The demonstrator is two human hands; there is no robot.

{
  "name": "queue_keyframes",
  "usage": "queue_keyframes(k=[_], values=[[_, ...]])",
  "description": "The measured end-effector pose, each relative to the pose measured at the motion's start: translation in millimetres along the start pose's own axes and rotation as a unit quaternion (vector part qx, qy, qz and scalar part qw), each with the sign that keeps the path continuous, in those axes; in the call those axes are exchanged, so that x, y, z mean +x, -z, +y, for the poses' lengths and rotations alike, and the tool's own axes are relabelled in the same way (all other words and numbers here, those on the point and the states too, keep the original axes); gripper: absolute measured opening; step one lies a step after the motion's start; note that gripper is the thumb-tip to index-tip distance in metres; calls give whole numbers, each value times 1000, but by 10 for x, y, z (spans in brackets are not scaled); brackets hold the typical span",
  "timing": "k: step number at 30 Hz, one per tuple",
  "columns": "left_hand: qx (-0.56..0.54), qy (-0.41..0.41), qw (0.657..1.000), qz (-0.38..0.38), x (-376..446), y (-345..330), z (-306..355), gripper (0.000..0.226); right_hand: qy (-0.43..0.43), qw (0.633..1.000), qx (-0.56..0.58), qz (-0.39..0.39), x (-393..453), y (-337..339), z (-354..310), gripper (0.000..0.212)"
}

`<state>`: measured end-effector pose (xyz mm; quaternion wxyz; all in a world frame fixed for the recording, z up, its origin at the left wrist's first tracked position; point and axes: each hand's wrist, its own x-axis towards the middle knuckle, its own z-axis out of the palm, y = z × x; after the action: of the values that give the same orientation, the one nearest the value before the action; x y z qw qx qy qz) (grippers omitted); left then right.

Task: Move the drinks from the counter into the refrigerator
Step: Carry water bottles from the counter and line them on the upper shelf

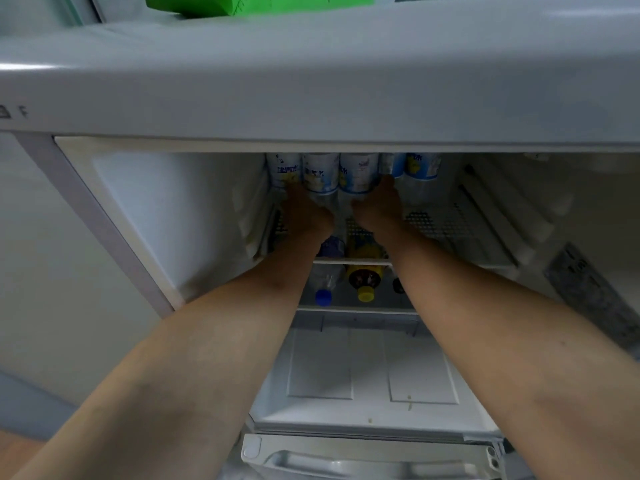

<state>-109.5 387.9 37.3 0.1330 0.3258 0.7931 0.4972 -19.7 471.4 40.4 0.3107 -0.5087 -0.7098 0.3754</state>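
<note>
- Both hands reach deep into the open refrigerator (166, 216): left hand (304, 213) and right hand (377, 206) rest against a row of white-labelled bottles (320, 173) on the upper shelf (446, 221).
- Whether their fingers clasp a bottle cannot be told.
- Below lie a blue-capped bottle (323, 296) and a yellow-capped bottle (365, 284).
- A green box (242, 3) sits on top.

Five white-and-blue labelled bottles (320, 174) stand upright in a row on the refrigerator (180, 209) shelf.
</note>
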Motion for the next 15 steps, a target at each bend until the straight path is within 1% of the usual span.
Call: queue_keyframes(k=[3, 7, 9, 12, 13, 15], values=[[-53, -19, 998, -10, -57, -4, -40, 62, 7, 1000, 22, -4, 9, -7, 47, 79], [-90, -30, 995, -14, -131, 8, -91, 57, 6, 997, 76, 5, -56, -25, 115, 61], [-96, -35, 995, 10, -194, 14, -102, 55, 6, 995, 100, 19, -116, -37, 136, 55], [-127, -72, 987, 67, -329, 10, -109, 48, 15, 993, 103, 57, -232, -15, 161, 44], [-148, -74, 983, 80, -373, 3, -111, 46, 21, 992, 102, 70, -279, -4, 163, 40], [-181, -49, 977, 97, -465, -24, -111, 41, 43, 988, 104, 103, -385, 37, 182, 26]])
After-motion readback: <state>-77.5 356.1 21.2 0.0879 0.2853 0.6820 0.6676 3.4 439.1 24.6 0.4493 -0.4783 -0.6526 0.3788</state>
